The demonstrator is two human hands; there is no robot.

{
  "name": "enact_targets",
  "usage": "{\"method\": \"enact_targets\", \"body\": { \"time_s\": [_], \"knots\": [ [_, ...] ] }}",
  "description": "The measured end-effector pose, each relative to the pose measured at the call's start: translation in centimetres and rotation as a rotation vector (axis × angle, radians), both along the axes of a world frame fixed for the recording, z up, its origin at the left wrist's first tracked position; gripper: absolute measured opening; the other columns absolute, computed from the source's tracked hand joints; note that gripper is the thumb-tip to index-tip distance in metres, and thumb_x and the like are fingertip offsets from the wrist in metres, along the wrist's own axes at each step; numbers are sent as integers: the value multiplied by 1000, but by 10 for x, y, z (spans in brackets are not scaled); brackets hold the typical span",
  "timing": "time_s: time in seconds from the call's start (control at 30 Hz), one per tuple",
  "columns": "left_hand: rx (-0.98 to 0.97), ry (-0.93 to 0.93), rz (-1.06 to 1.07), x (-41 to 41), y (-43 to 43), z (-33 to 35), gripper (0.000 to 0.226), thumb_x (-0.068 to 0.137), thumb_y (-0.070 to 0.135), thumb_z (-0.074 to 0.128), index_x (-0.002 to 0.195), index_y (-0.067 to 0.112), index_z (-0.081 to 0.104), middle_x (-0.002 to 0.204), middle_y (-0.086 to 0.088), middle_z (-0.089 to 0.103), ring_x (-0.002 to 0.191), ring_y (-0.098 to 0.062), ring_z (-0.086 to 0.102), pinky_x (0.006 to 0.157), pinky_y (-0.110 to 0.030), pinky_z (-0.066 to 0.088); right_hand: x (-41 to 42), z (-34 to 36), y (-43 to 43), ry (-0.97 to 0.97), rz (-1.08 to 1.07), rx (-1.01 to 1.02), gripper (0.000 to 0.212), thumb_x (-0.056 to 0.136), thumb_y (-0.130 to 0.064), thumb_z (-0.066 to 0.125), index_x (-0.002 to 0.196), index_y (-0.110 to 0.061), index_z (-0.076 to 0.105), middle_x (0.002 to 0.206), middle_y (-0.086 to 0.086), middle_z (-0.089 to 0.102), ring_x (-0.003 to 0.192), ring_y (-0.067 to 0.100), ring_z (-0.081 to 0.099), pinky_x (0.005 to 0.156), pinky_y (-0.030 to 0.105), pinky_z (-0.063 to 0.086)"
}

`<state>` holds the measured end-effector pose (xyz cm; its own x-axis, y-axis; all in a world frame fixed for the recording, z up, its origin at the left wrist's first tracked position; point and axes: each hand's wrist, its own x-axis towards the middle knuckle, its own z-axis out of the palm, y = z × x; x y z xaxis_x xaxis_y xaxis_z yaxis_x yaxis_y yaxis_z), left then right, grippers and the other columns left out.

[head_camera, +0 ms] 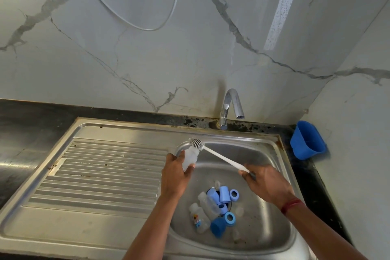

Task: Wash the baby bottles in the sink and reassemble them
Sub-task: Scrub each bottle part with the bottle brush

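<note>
My left hand [174, 172] grips a frosted clear baby bottle [190, 157] above the left rim of the sink basin [263, 160], its mouth pointing up and away. My right hand [266, 183] holds the white handle of a bottle brush [221, 157]; the grey bristle head [196, 144] sits just outside the bottle's mouth. On the basin floor near the drain lie two more clear bottles [207, 203], several blue caps and collars [224, 194] and clear teats.
A chrome tap [231, 105] stands behind the basin with no water running. The ribbed steel draining board [101, 171] stretches to the left. A blue plastic holder [307, 140] hangs on the right wall. Dark countertop borders the sink.
</note>
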<state>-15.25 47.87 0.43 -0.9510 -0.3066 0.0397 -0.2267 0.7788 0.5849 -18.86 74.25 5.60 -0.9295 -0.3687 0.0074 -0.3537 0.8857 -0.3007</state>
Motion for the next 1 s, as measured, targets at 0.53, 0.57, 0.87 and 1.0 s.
{"method": "enact_targets", "body": {
  "time_s": [0.53, 0.57, 0.87, 1.0],
  "knots": [
    [-75, -2, -78, 0, 2, -6, 58, 98, 45, 53, 148, 19, 40, 129, -9, 44, 107, -22, 57, 88, -25, 48, -7, -3, -7, 102, 64, 141, 32, 100, -46, 44, 119, -29, 63, 80, -2, 69, 70, 15, 64, 62, 27, 51],
    [-78, 0, -76, -1, 1, -7, 58, 98, 44, 54, 148, 19, 41, 128, -9, 44, 107, -22, 57, 88, -26, 48, -7, -2, -7, 103, 66, 142, 32, 100, -46, 44, 119, -29, 63, 80, -2, 69, 70, 15, 64, 61, 26, 51],
    [-29, 104, -138, 2, 1, -23, 57, 95, 43, 60, 144, 16, 48, 126, -11, 49, 106, -23, 57, 88, -28, 48, -17, -7, -5, 31, 37, 160, 32, 99, -49, 44, 108, -27, 65, 74, -6, 63, 69, 13, 62, 63, 25, 51],
    [109, 148, -99, 1, -10, -27, 66, 90, 55, 57, 140, 13, 54, 116, -12, 51, 96, -23, 58, 77, -22, 45, -25, -10, 2, -102, -34, 69, 27, 99, -46, 47, 100, -28, 67, 71, -7, 62, 68, 10, 62, 68, 29, 55]
  ]
}}
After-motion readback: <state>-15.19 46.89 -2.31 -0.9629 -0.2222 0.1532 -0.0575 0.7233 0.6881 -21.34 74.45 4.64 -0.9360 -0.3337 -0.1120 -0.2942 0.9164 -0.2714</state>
